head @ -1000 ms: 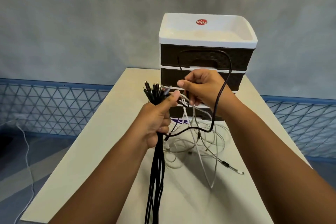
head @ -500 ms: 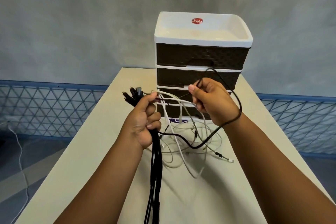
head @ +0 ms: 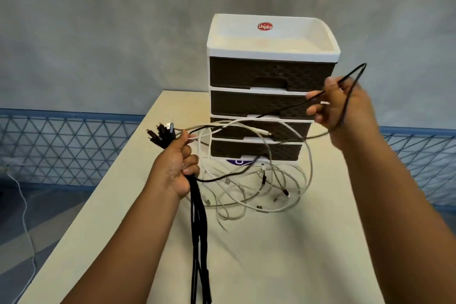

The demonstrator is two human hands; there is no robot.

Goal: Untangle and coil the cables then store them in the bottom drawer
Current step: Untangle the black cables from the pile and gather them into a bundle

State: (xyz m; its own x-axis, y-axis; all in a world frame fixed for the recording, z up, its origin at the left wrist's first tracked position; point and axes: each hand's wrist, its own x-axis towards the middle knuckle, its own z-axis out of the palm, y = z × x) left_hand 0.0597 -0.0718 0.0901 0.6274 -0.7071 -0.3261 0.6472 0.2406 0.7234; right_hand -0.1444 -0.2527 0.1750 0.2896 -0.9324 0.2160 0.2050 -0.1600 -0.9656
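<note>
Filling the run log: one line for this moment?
left hand: grips black cable bundle | right hand: pinches black cable | white cables: tangled | bottom drawer: closed

The scene is lit evenly and softly, with moderate brightness and no harsh glare; the white top of the drawer unit point(head: 272, 34) is rendered pale and slightly washed out; faint, diffuse shadows are cast on the table point(head: 283, 254) beneath the loose cables point(head: 259, 187); the right hand point(head: 343, 103) is smeared by motion blur; fine detail is softened throughout; straight lines are bowed toward the edges by the wide-angle lens.
</note>
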